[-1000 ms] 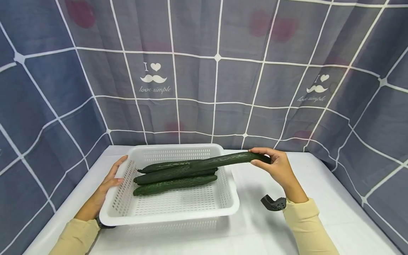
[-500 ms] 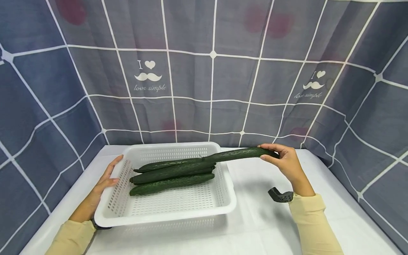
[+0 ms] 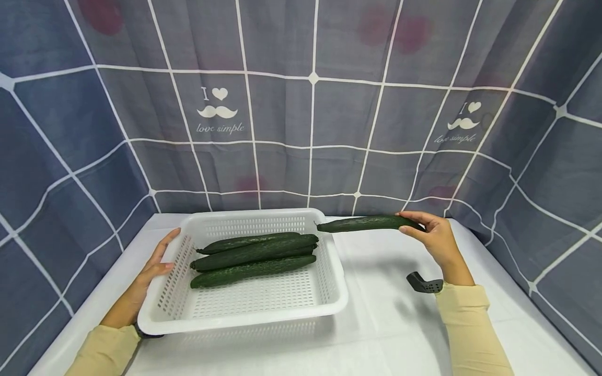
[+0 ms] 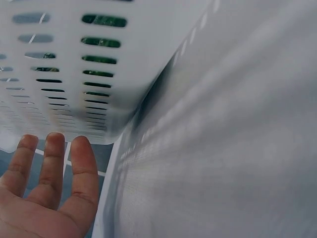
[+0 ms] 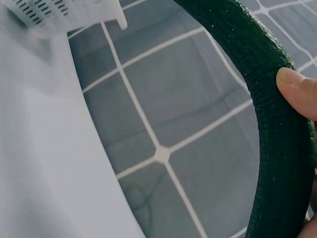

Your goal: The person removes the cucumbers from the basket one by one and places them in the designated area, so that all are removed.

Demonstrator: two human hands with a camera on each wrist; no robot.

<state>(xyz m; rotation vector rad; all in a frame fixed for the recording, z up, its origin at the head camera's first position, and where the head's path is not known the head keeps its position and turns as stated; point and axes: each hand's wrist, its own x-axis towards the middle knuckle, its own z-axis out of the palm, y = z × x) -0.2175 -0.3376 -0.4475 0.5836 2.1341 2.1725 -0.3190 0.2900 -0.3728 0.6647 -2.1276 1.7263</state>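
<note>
My right hand pinches a long dark green cucumber near its right end, between thumb and fingers. The cucumber is held roughly level in the air, and its thin left tip overlaps the right rim of a white perforated basket. In the right wrist view the thumb presses on the skin of the curved cucumber. Several more cucumbers lie side by side in the basket. At the basket's left side rests my left hand; in the left wrist view its straight fingers reach along the outer wall.
The basket stands on a white-covered table. A blue-grey curtain with white grid lines encloses the back and both sides. A black wrist device juts out from the right wrist.
My right hand has moved right, drawing the cucumber off the others and out over the basket's right rim. The left hand keeps its place on the basket. The head view has shifted slightly.
</note>
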